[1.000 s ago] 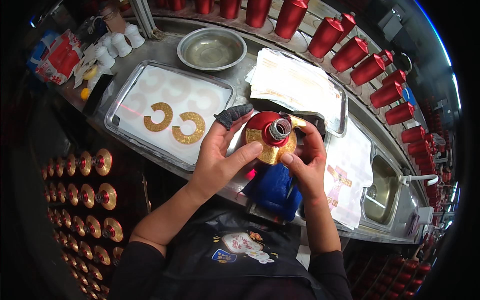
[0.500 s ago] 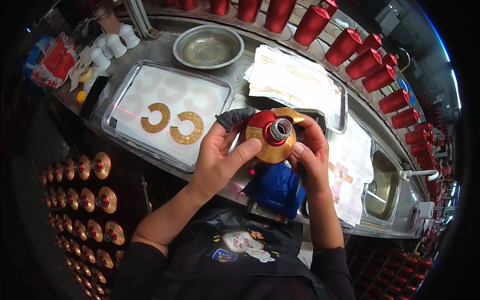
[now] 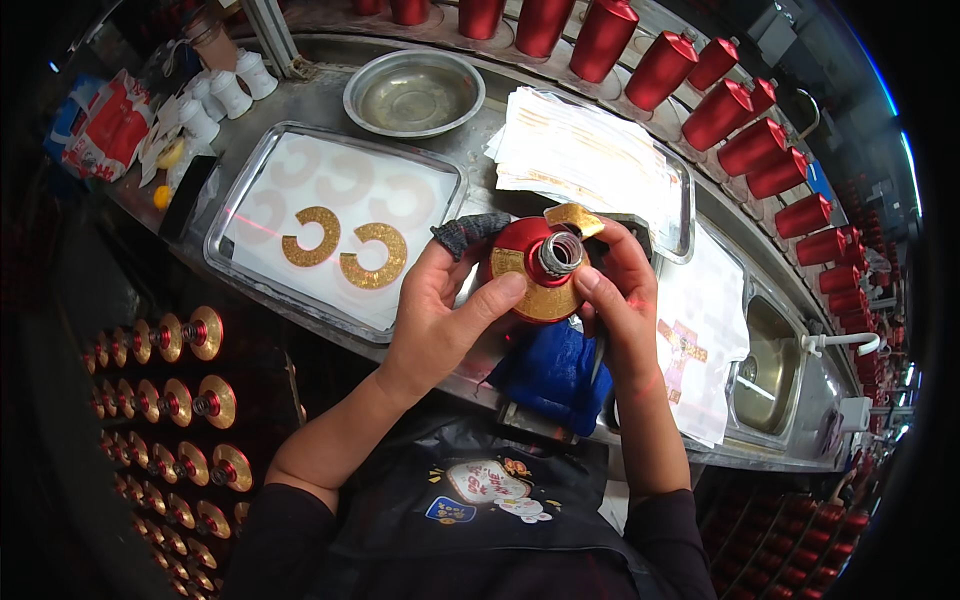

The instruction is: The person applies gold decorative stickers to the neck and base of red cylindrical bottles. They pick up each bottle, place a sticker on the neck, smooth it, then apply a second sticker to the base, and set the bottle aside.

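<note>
Red bottle in both hands at the steel counter's front edge

Your left hand grips the red bottle from its left, thumb on the gold band round the shoulder, a dark sleeve on one finger. Your right hand grasps the other side, thumb beside the threaded neck; a gold flap stands up near its fingers. Bottle held up, mouth toward you, over a blue cloth.

Counter, left of you: steel tray lined in white, two gold C-shaped pieces on it, paler C shapes around them. Behind: round metal basin; farther left, white flared pieces and a red-and-white packet. Ahead of you, a stack of white sheets. Right: white sheet with a cross-shaped print, then a sink with a white tap.

Room: red bottles line the curved track beyond the counter. Low left, rows of gold-shouldered bottles; more red ones low right, dim.
</note>
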Available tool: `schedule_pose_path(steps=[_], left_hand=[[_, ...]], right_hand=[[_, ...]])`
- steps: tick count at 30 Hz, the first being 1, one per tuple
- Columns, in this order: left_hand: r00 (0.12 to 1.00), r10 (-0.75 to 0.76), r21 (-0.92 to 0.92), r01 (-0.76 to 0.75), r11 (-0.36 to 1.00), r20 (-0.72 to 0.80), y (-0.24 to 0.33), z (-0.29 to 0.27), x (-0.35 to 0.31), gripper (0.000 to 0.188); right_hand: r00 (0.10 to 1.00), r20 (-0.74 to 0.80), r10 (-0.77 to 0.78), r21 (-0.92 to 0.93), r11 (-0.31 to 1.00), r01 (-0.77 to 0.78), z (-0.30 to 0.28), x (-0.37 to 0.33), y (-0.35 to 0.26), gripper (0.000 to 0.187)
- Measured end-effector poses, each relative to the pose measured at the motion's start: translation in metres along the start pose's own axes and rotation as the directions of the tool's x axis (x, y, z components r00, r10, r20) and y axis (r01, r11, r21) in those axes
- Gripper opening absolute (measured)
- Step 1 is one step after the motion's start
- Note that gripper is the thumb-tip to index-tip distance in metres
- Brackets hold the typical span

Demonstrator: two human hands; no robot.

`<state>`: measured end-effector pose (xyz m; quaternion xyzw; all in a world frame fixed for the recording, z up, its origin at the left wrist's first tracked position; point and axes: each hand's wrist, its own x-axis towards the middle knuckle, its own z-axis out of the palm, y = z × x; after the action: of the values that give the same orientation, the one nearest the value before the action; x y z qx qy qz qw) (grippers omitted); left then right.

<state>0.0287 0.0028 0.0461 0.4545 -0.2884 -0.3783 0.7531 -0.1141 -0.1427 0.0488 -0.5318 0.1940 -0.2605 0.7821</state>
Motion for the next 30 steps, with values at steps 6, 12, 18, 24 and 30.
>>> schedule_pose_path(steps=[6,12,18,24,30], left_hand=[[0.999,0.041,0.083,-0.041,0.996,0.008,-0.0012,-0.0001,-0.0005,0.055],[1.0,0.014,0.053,-0.015,0.999,0.011,0.0015,0.0022,0.0012,0.057],[1.0,-0.013,0.053,0.013,0.999,-0.005,0.0051,0.0067,0.0014,0.057],[0.999,-0.032,0.089,0.032,0.996,-0.007,0.0068,0.0075,0.0029,0.057],[1.0,-0.016,0.086,0.017,0.996,-0.014,0.0046,0.0078,0.0038,0.06]], right_hand=[[0.989,0.058,-0.139,-0.047,0.989,0.142,0.003,-0.0008,0.0079,0.058],[0.995,0.072,-0.073,-0.059,0.995,0.077,-0.0034,0.0005,0.005,0.061],[0.997,0.047,-0.059,-0.074,0.995,0.062,-0.0003,-0.0013,0.0031,0.059],[0.996,0.057,-0.063,-0.062,0.996,0.067,-0.0017,0.0,0.0013,0.057],[0.993,0.037,-0.11,-0.105,0.988,0.113,0.0017,0.0032,0.0069,0.053]])
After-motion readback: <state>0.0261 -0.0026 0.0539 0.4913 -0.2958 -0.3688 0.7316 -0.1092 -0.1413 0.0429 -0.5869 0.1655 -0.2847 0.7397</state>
